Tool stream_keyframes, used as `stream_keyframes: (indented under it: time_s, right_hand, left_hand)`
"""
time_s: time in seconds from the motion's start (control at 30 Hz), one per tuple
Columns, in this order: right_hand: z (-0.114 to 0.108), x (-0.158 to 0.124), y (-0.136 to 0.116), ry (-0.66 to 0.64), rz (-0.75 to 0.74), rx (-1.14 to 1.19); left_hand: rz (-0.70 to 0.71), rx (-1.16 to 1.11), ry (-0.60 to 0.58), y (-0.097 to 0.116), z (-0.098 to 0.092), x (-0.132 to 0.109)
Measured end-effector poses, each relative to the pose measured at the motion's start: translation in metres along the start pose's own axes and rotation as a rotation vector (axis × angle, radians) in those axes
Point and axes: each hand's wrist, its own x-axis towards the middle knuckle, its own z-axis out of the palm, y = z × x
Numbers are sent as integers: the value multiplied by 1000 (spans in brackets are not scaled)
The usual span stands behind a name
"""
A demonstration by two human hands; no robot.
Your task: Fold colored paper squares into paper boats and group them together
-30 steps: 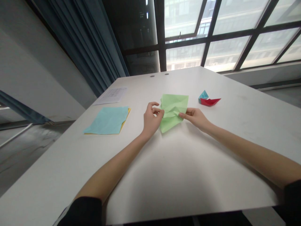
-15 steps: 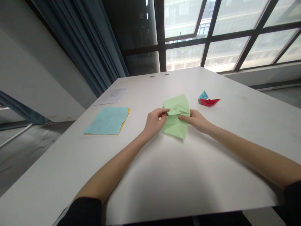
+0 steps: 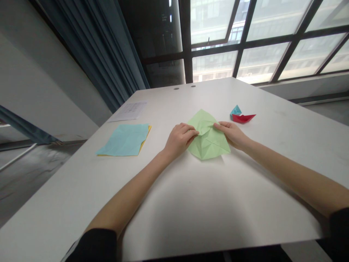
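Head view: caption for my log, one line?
Left hand and right hand hold a creased green paper on the white table, light blue sheet at left, red paper boat behind.

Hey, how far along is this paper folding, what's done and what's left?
Done: a red boat and a blue boat sit folded on the table. In hand: the green sheet, creased and partly folded, is pinched near its middle by the left hand and right hand. Left: a blue sheet on a yellow sheet lies flat and unfolded.
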Motion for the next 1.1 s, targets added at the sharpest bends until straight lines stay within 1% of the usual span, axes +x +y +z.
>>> stream_keyframes:
  time_s: [0.13, 0.37, 0.43, 0.53, 0.63, 0.7, 0.8, 0.87, 0.97, 1.1]
  right_hand:
    - [1, -2, -2, 19, 26, -5]
    - [2, -3, -4, 29, 42, -16]
    - [1, -3, -5, 43, 50, -28]
    - [-2, -2, -6, 42, 84, -28]
    - [-7, 1, -6, -57, 131, 7]
    - [-11, 4, -3, -120, 151, 15]
    - [-16, 8, 1, -137, 148, -21]
    - [-18, 8, 1, -143, 114, -62]
    - [-15, 4, -1, -155, 43, -141]
    - [-9, 0, -3, -112, -111, -290]
  left_hand:
    - [115, 60, -50, 6, 0, -1]
    - [345, 250, -64, 13, -5, -1]
    - [382, 266, -66, 14, -6, -1]
    - [392, 262, -36, 15, -8, -2]
    - [377, 242, -6, 16, -8, -2]
    - [355, 224, -9, 15, -8, -2]
    - [292, 176, -9, 14, -8, -3]
    - [224, 137, 3, 14, -7, -4]
    - [80, 91, 38, 13, -6, -4]
    - [-95, 33, 98, 11, -5, -1]
